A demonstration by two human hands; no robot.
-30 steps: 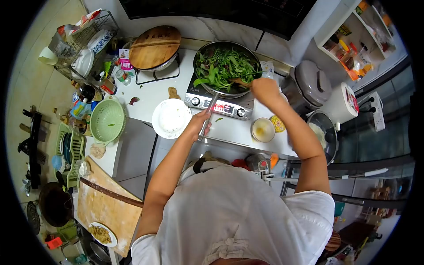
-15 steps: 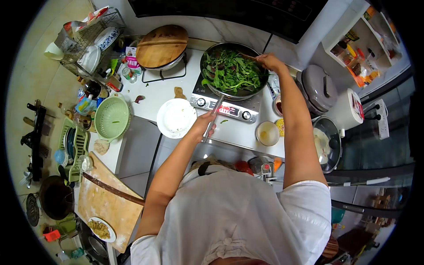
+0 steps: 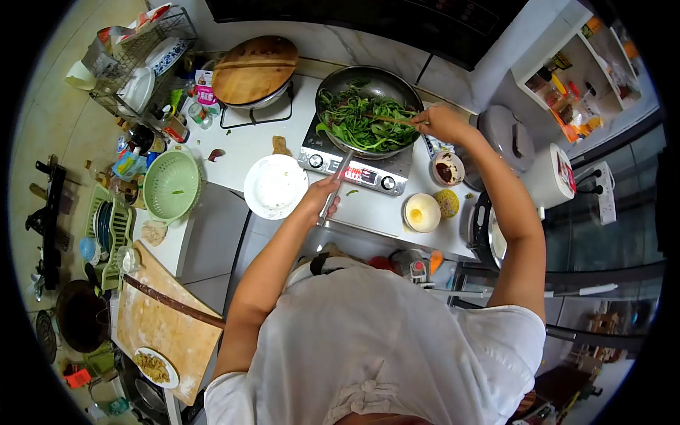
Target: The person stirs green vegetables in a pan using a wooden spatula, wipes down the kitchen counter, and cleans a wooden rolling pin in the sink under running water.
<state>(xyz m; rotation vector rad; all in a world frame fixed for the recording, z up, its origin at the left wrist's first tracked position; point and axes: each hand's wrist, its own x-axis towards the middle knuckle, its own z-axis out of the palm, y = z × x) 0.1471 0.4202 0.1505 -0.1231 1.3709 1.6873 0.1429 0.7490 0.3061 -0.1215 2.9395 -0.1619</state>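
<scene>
My left hand (image 3: 323,200) is closed around the metal handle (image 3: 341,173) of a frying pan (image 3: 400,83). The pan sits on a portable cooktop (image 3: 358,173) with a lit red display. Leafy greens (image 3: 372,122) lie in the pan, mostly toward its near side, with bare pan at the back. Thin wooden chopsticks (image 3: 397,120) reach into the greens from my right hand (image 3: 445,124), whose fingers are closed on them over the pan's right rim. Left of the pan handle stands a white bowl (image 3: 276,187) with a few specks inside.
A small bowl with dark sauce (image 3: 448,170) and a cream bowl with yellow residue (image 3: 423,212) stand right of the cooktop. A wooden lid (image 3: 256,69) covers a pot at the back left. A green colander (image 3: 172,185) and a floury board (image 3: 163,312) are on the left.
My right hand has moved toward the near side of the pan with the chopsticks. The greens have shifted nearer, baring the pan's back. My left hand still holds the handle.
</scene>
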